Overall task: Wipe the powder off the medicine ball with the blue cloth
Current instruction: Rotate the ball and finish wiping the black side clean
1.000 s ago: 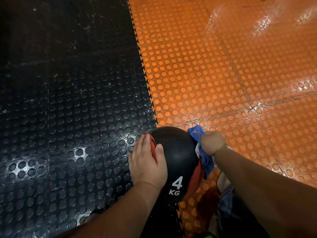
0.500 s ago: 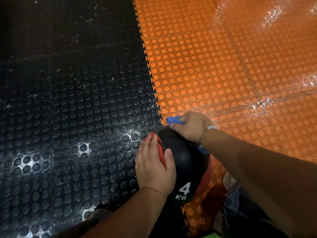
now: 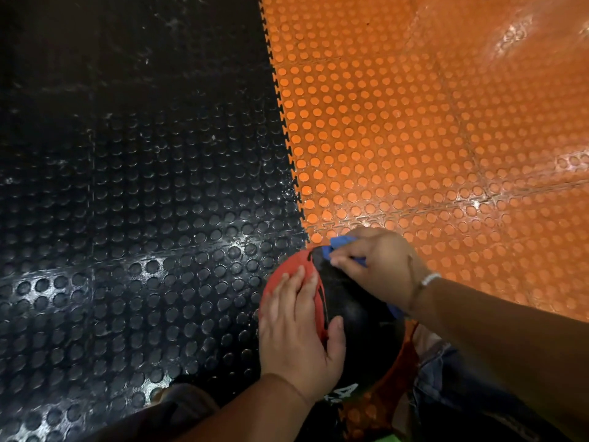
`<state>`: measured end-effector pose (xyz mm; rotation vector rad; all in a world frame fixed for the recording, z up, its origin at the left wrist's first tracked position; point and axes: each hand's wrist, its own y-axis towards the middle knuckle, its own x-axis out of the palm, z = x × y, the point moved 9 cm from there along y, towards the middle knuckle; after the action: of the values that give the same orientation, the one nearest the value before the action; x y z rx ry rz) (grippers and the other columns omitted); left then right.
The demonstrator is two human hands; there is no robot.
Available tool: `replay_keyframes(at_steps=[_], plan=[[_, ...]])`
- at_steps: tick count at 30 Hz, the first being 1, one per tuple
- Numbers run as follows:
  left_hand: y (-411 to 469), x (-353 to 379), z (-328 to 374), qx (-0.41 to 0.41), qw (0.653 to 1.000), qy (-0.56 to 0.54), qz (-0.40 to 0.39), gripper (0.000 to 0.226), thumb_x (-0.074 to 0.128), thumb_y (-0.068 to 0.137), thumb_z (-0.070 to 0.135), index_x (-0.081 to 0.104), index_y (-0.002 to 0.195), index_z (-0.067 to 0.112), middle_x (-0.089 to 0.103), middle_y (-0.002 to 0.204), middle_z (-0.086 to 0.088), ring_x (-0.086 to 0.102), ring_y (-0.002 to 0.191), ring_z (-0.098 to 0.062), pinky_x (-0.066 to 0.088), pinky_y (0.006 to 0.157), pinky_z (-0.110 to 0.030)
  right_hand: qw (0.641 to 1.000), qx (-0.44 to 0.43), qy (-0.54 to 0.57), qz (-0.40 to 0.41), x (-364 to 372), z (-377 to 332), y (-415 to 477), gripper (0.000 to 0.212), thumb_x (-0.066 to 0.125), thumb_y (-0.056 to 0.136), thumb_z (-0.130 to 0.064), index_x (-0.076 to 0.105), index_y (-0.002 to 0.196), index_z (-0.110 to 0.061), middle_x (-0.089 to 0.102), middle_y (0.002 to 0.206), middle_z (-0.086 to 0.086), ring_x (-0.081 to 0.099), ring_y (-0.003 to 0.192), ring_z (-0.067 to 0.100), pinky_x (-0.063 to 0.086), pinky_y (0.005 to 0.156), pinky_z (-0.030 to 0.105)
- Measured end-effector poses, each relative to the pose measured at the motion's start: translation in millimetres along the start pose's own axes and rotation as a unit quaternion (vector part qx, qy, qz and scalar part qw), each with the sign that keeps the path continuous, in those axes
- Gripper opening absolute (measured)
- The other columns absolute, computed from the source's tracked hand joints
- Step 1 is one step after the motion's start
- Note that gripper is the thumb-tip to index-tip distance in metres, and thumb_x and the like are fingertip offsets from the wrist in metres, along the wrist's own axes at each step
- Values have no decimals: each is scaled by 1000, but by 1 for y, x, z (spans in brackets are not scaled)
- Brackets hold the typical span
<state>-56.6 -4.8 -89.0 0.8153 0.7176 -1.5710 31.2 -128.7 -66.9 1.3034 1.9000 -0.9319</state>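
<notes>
Sitting near, on the seam btw black floor tiles (image 3: 127, 186) on the left & orange floor tiles (image 3: 414, 122) on the right, is the medicine ball (image 3: 350, 307). Left hand (image 3: 296, 333) lies flat on its left side, fingers straight. Right hand (image 3: 379, 266) presses the blue cloth (image 3: 341, 242) on the ball's far top, fingers curled round it.

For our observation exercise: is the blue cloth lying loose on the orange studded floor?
No, the right hand holds the blue cloth against the round black-and-red medicine ball.
</notes>
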Motion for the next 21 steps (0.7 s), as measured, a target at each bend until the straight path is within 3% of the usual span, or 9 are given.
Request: replay_keyframes(at_steps=[3,5,7,9,12,14,17,18,21], plan=[[-3,2,5,27,1000,12,-5,58,38,87,47,41,135,15,46,142,-6,36,134,-26,27,106,-48,987,142,23,-76,8,51,1,26,53,92,-35,73,94,-17,65,95,1,60,98,23,46,83,28],[-2,3,9,37,999,17,-8,56,32,91,50,41,134,16,47,142,-6,35,134,-25,26,107,-48,968,221,7,-123,21,75,-1,38,43,95,-39,67,80,-15,63,90,10,59,96,29,43,76,28],[-2,1,8,37,999,14,-7,56,29,92,51,40,134,16,47,141,-6,36,134,-25,27,107,-49,978,181,-18,-99,26,64,1,41,45,92,-47,70,84,-16,65,94,11,60,94,30,46,77,29],[-2,-1,7,43,999,11,0,56,36,88,48,41,133,15,48,140,-7,38,133,-26,29,105,-50,998,47,-29,-4,12,26,0,37,52,85,-50,74,90,-21,68,96,5,62,90,25,47,81,27],[-1,-2,9,61,998,14,1,55,41,86,46,44,131,15,49,139,-6,39,132,-26,31,105,-50,989,-136,5,59,-5,-17,-6,31,56,78,-46,76,76,-23,70,81,-3,59,72,11,42,76,20],[2,-2,9,62,998,12,2,55,42,85,46,45,131,16,49,139,-5,39,133,-25,31,105,-50,995,-87,48,22,2,-2,7,23,64,79,-38,77,79,-19,71,87,0,61,79,11,47,79,21],[7,-3,10,60,998,0,0,53,42,85,47,46,130,18,51,137,-3,40,132,-23,31,105,-48,978,163,126,-44,21,49,27,20,68,82,-34,76,86,-16,69,106,0,65,88,19,48,73,22],[8,-4,10,54,999,-6,2,52,43,84,47,46,128,19,52,135,-3,40,131,-23,31,105,-47,975,188,103,-61,24,52,31,22,66,83,-36,75,88,-17,68,110,-3,65,90,18,48,75,23],[14,-10,3,46,999,-10,14,49,44,84,45,49,122,16,55,130,-6,44,126,-25,31,104,-42,996,45,21,-79,21,6,35,20,64,83,-38,75,93,-24,66,107,-13,59,100,10,44,90,23]])
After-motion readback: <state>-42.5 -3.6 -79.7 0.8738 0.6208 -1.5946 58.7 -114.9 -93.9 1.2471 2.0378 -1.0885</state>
